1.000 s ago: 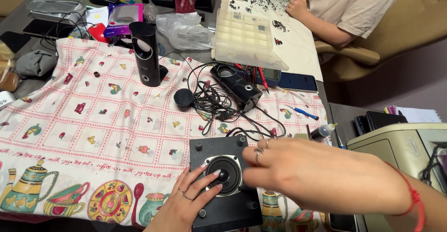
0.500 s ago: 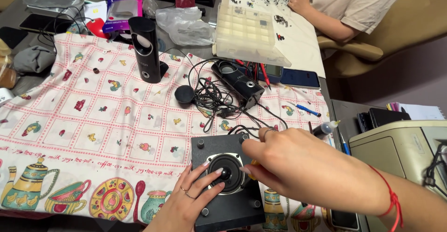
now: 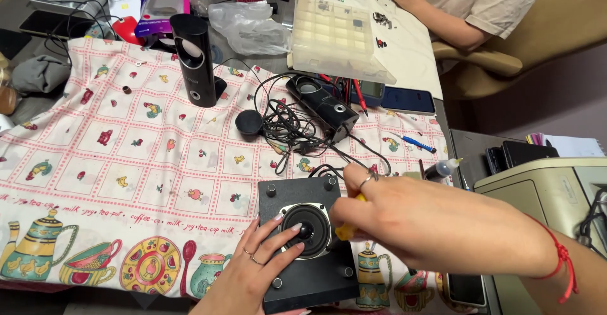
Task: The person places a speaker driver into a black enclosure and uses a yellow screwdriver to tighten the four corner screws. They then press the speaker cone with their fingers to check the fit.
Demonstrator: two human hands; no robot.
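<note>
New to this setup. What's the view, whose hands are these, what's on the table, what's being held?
One camera, worn on a person's head, looks down at their bare hands. The left hand rests its fingers on the cone of a black speaker box lying on a patterned tablecloth. The right hand grips a yellow-handled tool beside the cone; its tip is hidden. Behind lie an upright black speaker, another lying flat among tangled cables, and a clear parts organiser. A second person sorts small parts at the far end.
</note>
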